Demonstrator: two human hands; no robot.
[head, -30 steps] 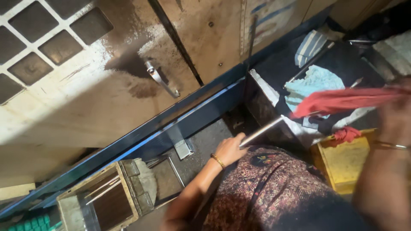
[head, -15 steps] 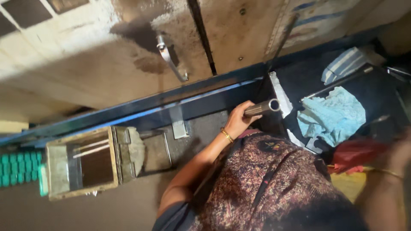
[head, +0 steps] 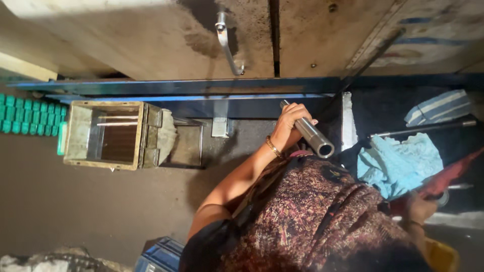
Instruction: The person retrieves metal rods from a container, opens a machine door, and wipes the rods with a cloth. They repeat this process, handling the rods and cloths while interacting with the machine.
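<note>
Head-camera view, looking down past a patterned garment. The left hand, wearing a bangle at the wrist, is wrapped closed around a steel tube; the fingers encircle its upper part, so that the open hollow end points toward the camera and stays free, a grip that appears to steady the tube by its far end. The tube lies at a slant just below the blue metal rail, apart from the floor. The right hand, at the lower right edge, is curled about a red cloth that trails up and right; whether it grips firmly cannot be told, since it is partly hidden by the garment. A light-blue rag lies on the dark surface between the two hands, and a thin metal rod rests just above it beside a striped cloth. To the left stand a worn open metal box and a green ribbed crate. Above, a curved metal handle is fixed to a stained panel.
</note>
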